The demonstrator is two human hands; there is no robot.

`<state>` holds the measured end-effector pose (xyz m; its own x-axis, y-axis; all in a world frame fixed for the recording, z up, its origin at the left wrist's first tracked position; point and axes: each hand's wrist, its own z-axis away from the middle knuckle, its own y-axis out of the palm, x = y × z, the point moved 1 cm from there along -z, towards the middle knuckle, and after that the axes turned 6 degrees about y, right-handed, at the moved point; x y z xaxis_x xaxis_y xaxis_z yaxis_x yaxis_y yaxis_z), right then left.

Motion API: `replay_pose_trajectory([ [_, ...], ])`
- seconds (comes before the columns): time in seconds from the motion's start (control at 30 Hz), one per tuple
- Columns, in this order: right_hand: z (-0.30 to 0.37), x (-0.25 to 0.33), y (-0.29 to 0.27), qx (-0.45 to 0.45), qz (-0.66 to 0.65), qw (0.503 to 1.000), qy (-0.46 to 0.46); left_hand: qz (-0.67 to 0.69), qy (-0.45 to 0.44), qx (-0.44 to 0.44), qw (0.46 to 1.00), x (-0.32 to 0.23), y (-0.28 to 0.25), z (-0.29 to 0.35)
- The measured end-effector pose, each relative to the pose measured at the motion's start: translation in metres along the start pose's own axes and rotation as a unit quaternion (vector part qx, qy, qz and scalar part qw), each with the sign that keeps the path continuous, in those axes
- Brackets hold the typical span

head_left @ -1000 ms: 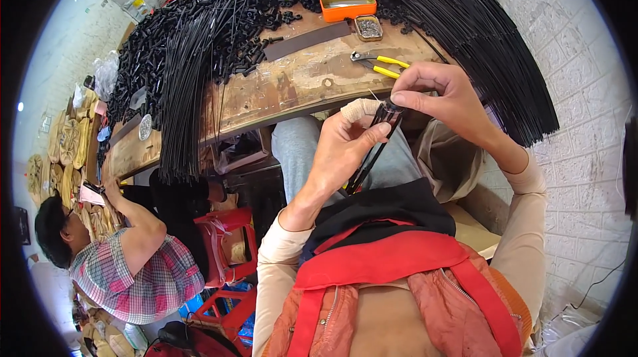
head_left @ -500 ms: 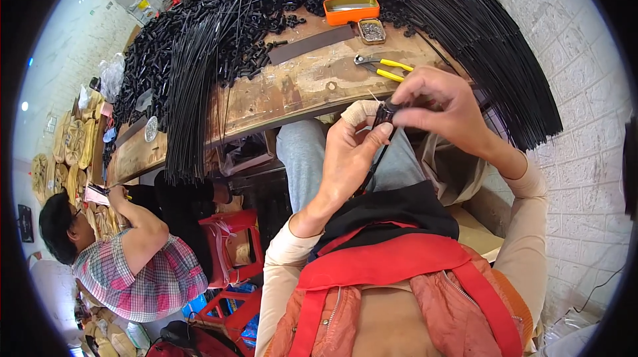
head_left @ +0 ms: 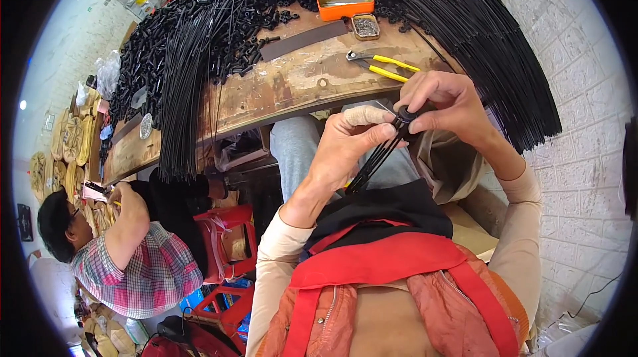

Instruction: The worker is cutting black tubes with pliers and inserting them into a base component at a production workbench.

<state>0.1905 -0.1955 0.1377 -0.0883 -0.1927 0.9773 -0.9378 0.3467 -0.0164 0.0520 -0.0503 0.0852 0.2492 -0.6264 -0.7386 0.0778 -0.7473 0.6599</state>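
Observation:
My left hand (head_left: 342,141) is closed around the upper end of a bundle of thin black rods (head_left: 373,166), which slants down toward my lap. Beige tape wraps its index finger. At the top of the bundle sits a round black plastic fitting (head_left: 406,116), pinched between the thumb and fingers of my right hand (head_left: 446,106). A fine pale pin or wire end shows beside the taped finger. How the rods join the fitting is partly hidden by my fingers. Yellow-handled pliers (head_left: 385,68) lie on the wooden bench (head_left: 299,88) just beyond my hands.
Black plastic fittings (head_left: 139,58) are heaped across the bench's far side. Long black rods overhang its edge at left (head_left: 183,111) and right (head_left: 512,71). An orange tin (head_left: 345,5), a small dish of metal bits (head_left: 365,26) and a dark strip (head_left: 302,41) lie between. Another person (head_left: 136,264) sits at left.
My hands have shifted slightly right. My right fingers have settled from a blur into a pinch on the round fitting, and the rod bundle shows more fully. The view has moved slightly.

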Motion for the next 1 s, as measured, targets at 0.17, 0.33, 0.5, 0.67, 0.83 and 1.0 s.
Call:
replay_pose_trajectory([
  [0.17,-0.008,-0.010,-0.006,0.047,-0.038,0.998,-0.006,0.025,-0.011,0.009,1.000,0.004,-0.002,-0.003],
  [0.33,-0.014,-0.016,0.002,0.016,-0.059,0.998,0.015,-0.327,0.149,-0.128,0.924,-0.002,0.002,0.004],
  [0.5,-0.035,-0.015,0.044,-0.005,0.161,0.976,-0.145,-0.424,0.215,-0.187,0.860,-0.023,-0.002,0.024],
  [0.67,-0.057,-0.055,0.070,-0.018,-0.145,0.989,0.038,-0.257,0.279,-0.141,0.915,-0.069,-0.022,0.031],
  [0.83,-0.060,-0.085,0.107,0.035,-0.017,0.994,0.101,-0.254,0.284,-0.149,0.913,-0.084,-0.050,0.039],
  [1.0,-0.066,-0.085,0.117,0.018,-0.025,0.991,0.127,-0.218,0.252,-0.203,0.921,-0.088,-0.049,0.038],
])
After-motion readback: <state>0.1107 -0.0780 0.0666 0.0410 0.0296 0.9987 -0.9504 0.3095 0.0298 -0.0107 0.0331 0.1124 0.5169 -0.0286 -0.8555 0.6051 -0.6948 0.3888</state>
